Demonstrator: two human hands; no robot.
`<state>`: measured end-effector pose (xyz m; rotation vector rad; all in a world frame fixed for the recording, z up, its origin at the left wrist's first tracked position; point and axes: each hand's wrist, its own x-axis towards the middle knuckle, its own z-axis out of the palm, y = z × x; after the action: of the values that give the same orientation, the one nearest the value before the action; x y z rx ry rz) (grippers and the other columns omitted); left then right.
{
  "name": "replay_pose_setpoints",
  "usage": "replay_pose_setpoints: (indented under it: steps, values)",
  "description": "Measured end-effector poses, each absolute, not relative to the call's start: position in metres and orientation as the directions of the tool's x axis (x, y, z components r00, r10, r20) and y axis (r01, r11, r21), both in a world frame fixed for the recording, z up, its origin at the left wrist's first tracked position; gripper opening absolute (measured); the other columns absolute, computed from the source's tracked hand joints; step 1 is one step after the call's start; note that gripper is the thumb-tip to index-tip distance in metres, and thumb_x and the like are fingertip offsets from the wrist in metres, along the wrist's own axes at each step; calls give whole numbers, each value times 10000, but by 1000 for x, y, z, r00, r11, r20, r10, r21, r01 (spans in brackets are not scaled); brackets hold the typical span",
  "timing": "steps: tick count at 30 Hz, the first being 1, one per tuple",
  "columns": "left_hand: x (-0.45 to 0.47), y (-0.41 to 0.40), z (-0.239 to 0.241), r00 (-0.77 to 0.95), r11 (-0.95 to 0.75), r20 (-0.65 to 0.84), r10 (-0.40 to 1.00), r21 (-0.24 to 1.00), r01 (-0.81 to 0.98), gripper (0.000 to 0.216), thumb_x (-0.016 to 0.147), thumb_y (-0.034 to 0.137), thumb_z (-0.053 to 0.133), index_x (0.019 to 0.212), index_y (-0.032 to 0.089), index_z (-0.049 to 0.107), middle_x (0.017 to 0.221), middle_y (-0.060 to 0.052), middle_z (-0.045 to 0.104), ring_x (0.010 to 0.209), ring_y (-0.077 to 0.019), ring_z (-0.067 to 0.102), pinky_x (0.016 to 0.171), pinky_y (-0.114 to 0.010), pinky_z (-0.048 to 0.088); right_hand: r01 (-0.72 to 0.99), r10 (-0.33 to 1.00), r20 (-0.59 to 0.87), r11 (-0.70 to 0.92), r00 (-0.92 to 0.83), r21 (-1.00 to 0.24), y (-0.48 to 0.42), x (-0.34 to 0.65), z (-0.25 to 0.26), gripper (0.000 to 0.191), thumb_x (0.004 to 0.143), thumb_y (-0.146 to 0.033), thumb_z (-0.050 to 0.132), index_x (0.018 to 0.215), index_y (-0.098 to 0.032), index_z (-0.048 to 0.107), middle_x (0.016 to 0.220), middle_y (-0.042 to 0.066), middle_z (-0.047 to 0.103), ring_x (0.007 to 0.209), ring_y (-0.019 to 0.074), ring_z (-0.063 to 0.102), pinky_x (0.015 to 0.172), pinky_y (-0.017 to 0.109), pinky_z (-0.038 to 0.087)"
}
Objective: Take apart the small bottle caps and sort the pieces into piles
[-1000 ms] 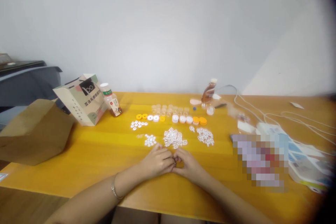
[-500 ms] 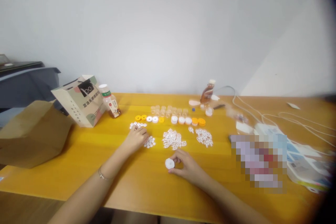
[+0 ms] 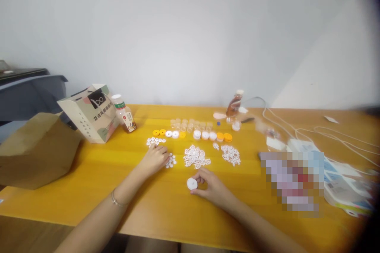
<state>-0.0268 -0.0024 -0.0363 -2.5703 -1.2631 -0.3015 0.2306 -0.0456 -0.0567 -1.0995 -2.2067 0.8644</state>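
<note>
Between the thumb and fingers of my right hand (image 3: 209, 187) is a white round cap-like piece (image 3: 192, 184), its flat face toward me, just above the table. My left hand (image 3: 154, 160) rests low with curled fingers beside a small pile of white discs (image 3: 171, 160); its fingertips are mostly hidden, and what they pinch, if anything, does not show. Beyond it lie several small white pieces (image 3: 154, 141). White openwork wheel-like pieces (image 3: 195, 157) form a heap past my right hand, with a second heap of smaller white parts (image 3: 230, 154) to the right.
A row of yellow and white round caps (image 3: 205, 136) runs across the table (image 3: 142, 213), with clear cylinders (image 3: 190, 125) behind. Left stand a brown paper bag (image 3: 38, 150), a printed bag (image 3: 95, 116) and a bottle (image 3: 124, 114). Another bottle (image 3: 234, 103) and white cables (image 3: 285, 126) are right.
My left hand has shifted slightly toward me and right, uncovering more of the small white pieces behind it. My right hand keeps its hold and place.
</note>
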Motion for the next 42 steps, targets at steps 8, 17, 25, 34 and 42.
replay_pose_setpoints:
  steps: [8, 17, 25, 34, 42]
  values:
    - [11, -34, -33, 744, -807, 373, 555, 26, 590, 218, 934, 297, 392, 937, 203, 589, 838, -18, 609, 774, -133, 532, 719, -288, 301, 494, 827, 172, 471, -535, -730, -45, 231, -57, 213, 634, -229, 744, 765, -198, 578, 747, -11, 538, 715, 154, 512, 643, 265, 409]
    - [28, -41, -38, 878, -889, 366, 308, -217, 402, 194, 933, 187, 392, 872, 150, 572, 739, -30, 577, 703, -133, 496, 638, -295, 303, 477, 815, 199, 496, -544, -726, -44, 231, -58, 213, 631, -197, 739, 726, -195, 549, 715, -20, 511, 687, 147, 501, 630, 259, 405]
    - [26, -40, -38, 939, -877, 326, 108, -414, 245, 142, 895, 137, 436, 853, 117, 570, 798, -55, 576, 698, -133, 511, 599, -284, 349, 439, 797, 222, 515, -562, -737, -43, 231, -60, 185, 656, -202, 718, 715, -187, 543, 708, -17, 504, 681, 140, 494, 621, 248, 400]
    - [27, -34, -47, 886, -928, 389, 252, -163, 336, 140, 908, 179, 434, 867, 142, 563, 764, -33, 592, 732, -135, 526, 667, -296, 343, 461, 808, 208, 503, -551, -731, -44, 231, -58, 185, 645, -196, 730, 728, -187, 565, 710, -18, 506, 687, 141, 492, 636, 251, 396]
    - [29, -31, -48, 681, -775, 407, 608, 488, 401, 125, 866, 235, 498, 828, 163, 592, 772, -20, 624, 726, -114, 555, 717, -249, 384, 472, 818, 176, 476, -548, -741, -45, 231, -54, 182, 658, -234, 729, 766, -190, 589, 743, -10, 533, 710, 146, 504, 659, 259, 401]
